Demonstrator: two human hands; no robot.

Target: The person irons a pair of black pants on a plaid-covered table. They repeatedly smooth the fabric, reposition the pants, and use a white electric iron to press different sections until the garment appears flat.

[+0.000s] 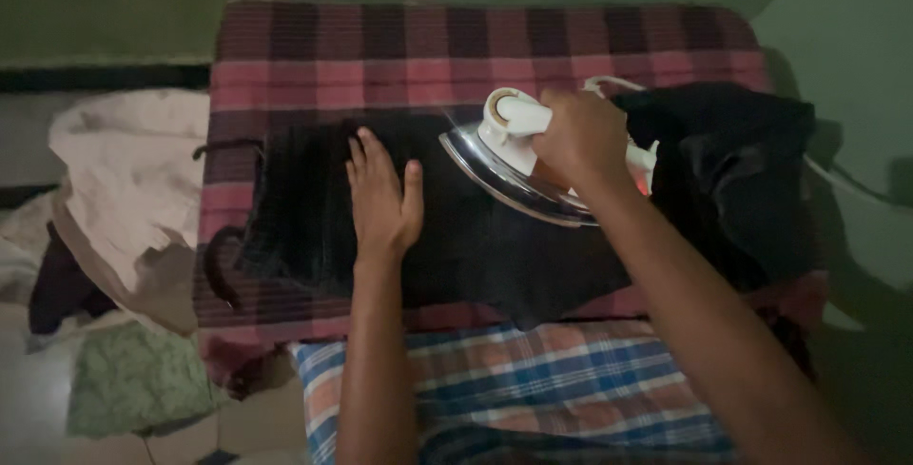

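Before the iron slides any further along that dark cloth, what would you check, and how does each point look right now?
1. Right hand grips the iron handle: ok.
2. Left hand lies flat on the black garment, apart from the soleplate: ok.
3. Left fingers lie close ahead of the iron's tip: not ok.
4. Garment smooth under the left hand: ok; bunched at its right end: not ok.
5. Red checked cover lies flat beneath: ok.
6. White cord clear of the iron: cannot tell.
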